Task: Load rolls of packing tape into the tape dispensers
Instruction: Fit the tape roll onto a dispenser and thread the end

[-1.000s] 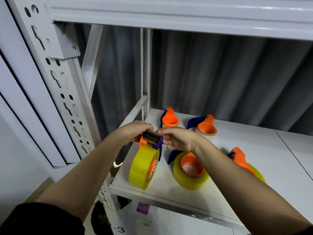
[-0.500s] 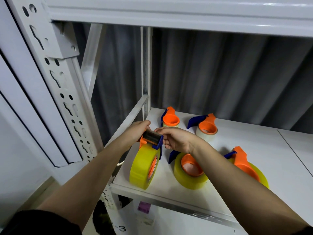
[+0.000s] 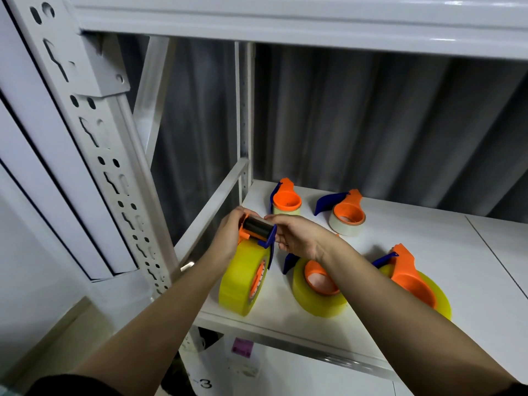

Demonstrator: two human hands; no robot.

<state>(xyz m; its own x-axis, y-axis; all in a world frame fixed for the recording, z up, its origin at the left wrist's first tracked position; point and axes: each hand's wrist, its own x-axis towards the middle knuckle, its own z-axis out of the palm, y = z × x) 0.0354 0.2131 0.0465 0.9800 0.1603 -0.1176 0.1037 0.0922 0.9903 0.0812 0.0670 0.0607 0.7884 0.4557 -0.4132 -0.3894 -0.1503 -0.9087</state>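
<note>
An orange and blue tape dispenser (image 3: 258,230) with a big yellow tape roll (image 3: 243,281) in it stands on edge near the shelf's front left corner. My left hand (image 3: 228,235) grips its orange left side. My right hand (image 3: 294,238) pinches its blue right side by the dark roller. Two more yellow loaded dispensers lie flat: one in the middle (image 3: 317,287), partly under my right forearm, and one on the right (image 3: 414,281). At the back lie two dispensers with pale rolls, one on the left (image 3: 286,201) and one on the right (image 3: 347,217).
The white shelf board (image 3: 414,232) runs right, with a seam at its right end. A perforated white upright (image 3: 94,144) stands at the left, a thin post (image 3: 244,110) at the back corner. Another shelf hangs overhead. A grey corrugated wall lies behind.
Both hands stay on the upright dispenser. The view has drifted slightly; the grip and the dispenser's place look the same.
</note>
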